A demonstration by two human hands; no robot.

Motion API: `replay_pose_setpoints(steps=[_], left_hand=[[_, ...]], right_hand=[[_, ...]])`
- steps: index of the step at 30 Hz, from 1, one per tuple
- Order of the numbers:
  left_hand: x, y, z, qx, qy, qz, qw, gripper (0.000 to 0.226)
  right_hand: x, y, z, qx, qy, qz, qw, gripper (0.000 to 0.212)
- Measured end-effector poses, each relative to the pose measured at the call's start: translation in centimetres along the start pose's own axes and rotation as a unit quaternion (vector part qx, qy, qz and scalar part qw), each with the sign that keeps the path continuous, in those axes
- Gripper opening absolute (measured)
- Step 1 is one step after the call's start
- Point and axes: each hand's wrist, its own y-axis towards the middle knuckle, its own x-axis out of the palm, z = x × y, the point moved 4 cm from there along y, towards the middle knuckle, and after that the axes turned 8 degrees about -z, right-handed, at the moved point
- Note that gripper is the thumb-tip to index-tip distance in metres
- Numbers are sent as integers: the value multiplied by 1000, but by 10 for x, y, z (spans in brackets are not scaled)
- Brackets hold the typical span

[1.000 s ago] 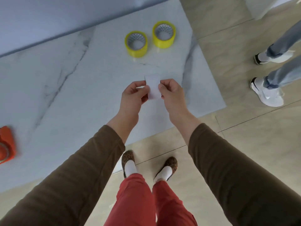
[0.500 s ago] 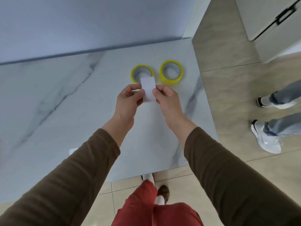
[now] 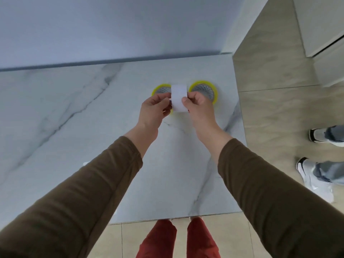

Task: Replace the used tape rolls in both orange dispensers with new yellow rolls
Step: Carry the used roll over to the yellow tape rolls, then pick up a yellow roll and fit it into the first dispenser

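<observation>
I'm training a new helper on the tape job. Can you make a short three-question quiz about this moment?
1. True or false: both hands pinch the white strip.
2. How many yellow rolls lie on the marble table?
3. Which roll does the strip partly hide: A) the left roll, B) the right roll?

Key:
1. True: the left hand and the right hand each pinch one side edge.
2. Two.
3. A.
</observation>
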Motion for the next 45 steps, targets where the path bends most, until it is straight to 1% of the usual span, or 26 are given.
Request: replay_pose_setpoints(steps=[4,6,8,10,11,13,15,16,17,18,19,20,21,24,25,28,30,32,34,36,39,43,44,45], left_hand=[[-3,24,-15,-10,74,70,995,16],[-1,35,-19,-7,159,91,983,18],[5,46,-22,-1,283,77,956,27],[12,56,-26,7,412,45,910,42],[14,61,-28,14,474,34,880,46],[16,69,-32,29,587,20,809,43],[15,73,-34,31,665,13,746,37],[13,73,-33,33,686,14,727,35],[10,74,-32,37,696,17,717,33],[8,73,-30,43,696,23,716,32],[5,71,-27,49,686,33,725,30],[2,68,-24,59,668,47,741,28],[-2,64,-21,71,638,65,764,26],[-23,46,-12,92,488,113,861,21],[-30,39,-10,92,437,125,886,20],[-47,16,-6,92,295,146,940,19],[-56,1,-6,84,197,155,964,17],[-65,-10,-6,76,127,165,975,16],[-72,-18,-7,72,77,167,980,17],[-78,-22,-6,70,40,167,983,20],[-82,-26,-7,77,15,156,985,24],[-79,-33,-7,81,10,143,986,28],[-78,-35,-8,79,9,140,987,29],[-77,-38,-8,78,8,138,987,28]], right_hand=[[-16,16,0,-7,-29,2,1000,7],[-24,21,0,-11,-37,-1,999,5],[-31,26,0,-13,-37,-3,999,3],[-37,31,1,-15,-37,-3,999,3],[-39,33,2,-17,-36,-3,999,4],[-41,38,3,-17,-33,-4,999,5],[-41,42,5,-15,-31,-8,999,5],[-41,43,6,-15,-31,-10,999,7],[-41,44,6,-15,-31,-13,999,9],[-41,44,6,-16,-32,-15,999,10],[-40,45,6,-18,-33,-18,999,9],[-38,46,5,-19,-35,-22,999,6],[-36,46,4,-24,-40,-28,999,4],[-24,47,-3,-57,-93,-50,993,9],[-18,47,-6,-70,-125,-62,988,10],[8,46,-14,-131,-248,-99,955,8],[27,48,-14,-174,-353,-119,912,6],[44,51,-12,-209,-454,-125,857,12],[55,53,-8,-244,-525,-128,805,14],[58,58,-2,-264,-569,-122,769,14],[57,65,12,-250,-619,-126,734,11],[58,69,23,-227,-663,-151,698,16],[59,69,23,-223,-661,-150,701,16],[60,67,20,-224,-643,-138,719,20]])
